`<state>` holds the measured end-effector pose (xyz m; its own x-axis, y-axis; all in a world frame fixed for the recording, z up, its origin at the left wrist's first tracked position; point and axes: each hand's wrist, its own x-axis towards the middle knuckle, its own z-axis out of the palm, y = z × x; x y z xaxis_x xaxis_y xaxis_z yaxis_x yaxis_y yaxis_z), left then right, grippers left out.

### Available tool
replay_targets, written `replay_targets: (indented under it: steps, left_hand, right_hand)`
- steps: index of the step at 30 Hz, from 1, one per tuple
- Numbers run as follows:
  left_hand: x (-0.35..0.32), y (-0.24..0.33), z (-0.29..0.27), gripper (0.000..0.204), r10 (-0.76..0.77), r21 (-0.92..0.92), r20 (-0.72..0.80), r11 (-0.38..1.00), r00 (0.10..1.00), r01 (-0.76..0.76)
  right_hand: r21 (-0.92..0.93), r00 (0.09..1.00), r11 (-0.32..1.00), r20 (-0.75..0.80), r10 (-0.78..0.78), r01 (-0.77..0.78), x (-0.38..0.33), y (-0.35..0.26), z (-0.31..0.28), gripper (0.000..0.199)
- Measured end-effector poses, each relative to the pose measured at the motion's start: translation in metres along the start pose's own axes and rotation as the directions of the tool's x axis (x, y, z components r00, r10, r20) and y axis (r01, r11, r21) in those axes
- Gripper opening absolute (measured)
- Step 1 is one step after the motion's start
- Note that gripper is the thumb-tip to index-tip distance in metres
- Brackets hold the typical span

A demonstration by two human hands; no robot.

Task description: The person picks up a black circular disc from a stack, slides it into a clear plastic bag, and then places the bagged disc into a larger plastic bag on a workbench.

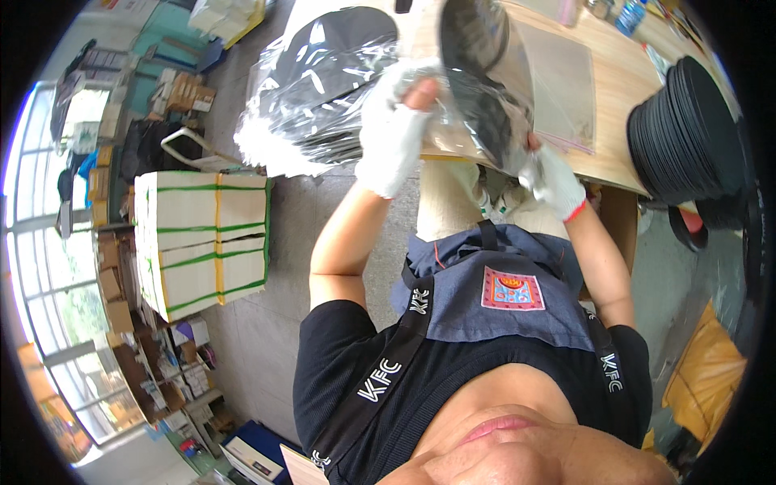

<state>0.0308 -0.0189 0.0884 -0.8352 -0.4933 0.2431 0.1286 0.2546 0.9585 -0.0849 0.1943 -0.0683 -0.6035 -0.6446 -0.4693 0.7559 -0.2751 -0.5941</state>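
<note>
In front of me a clear plastic bag (521, 89) with a dark round sheet (473, 40) inside is tilted up over the table's near edge. My left hand (394, 133), in a white glove with the thumb tip bare, is closed at the bag's left side and slightly blurred. Lower down, my right hand (554, 182), gloved the same way, pinches the bag's right corner. Just left of my left hand lies a pile of glossy bags with black round sheets (323, 101) inside, hanging a little past the table edge.
Flat clear bags (562, 89) lie on the wooden table (618, 89). At its right stands a tall stack of black discs (675, 133). A bottle (630, 16) is at the far right. A strapped white box (198, 242) stands on the floor to my left, near a trolley handle (194, 145).
</note>
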Motion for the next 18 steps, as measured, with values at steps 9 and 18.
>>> replay_targets:
  steps: [9, 18]
  left_hand:
    - [0.058, -0.028, -0.226, 0.027, 0.072, 0.680, -0.353, 0.705, 0.933, 0.203]
    - [0.033, -0.094, -0.204, 0.045, 0.011, 0.570, -0.358, 0.794, 0.934, 0.209]
  right_hand:
    - [-0.779, 0.939, 0.542, 0.339, -0.058, 0.315, 0.119, -0.054, 0.202, 0.029]
    - [-0.814, 0.809, 0.187, 0.465, -0.360, 0.551, 0.205, -0.034, 0.191, 0.076]
